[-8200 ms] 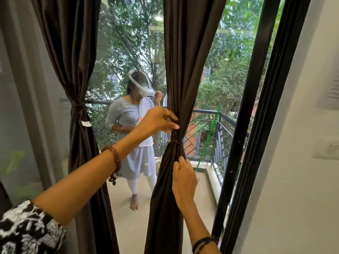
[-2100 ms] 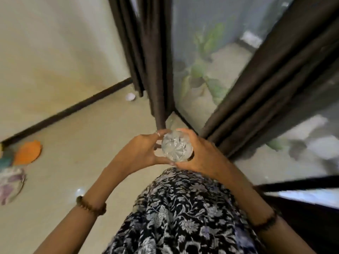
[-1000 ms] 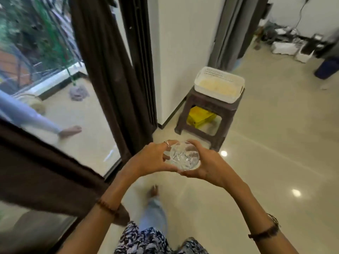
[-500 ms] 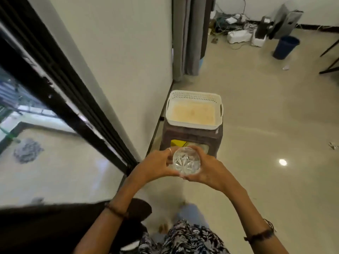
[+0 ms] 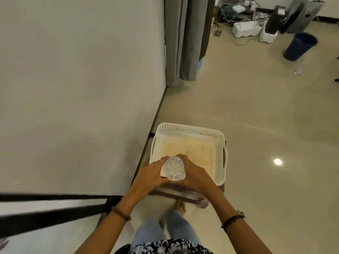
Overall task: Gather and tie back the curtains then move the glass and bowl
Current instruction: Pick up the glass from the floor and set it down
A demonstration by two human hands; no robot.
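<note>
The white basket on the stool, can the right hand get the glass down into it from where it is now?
Probably yes. The right hand and left hand hold the glass together over the near edge of the white basket, whose top is open. Nothing visible lies between the glass and the basket's floor.

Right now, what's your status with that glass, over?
Left hand and right hand both clasp the clear cut-pattern glass. Glass held over near edge of white perforated plastic basket on brown stool. Nothing blocking.
</note>
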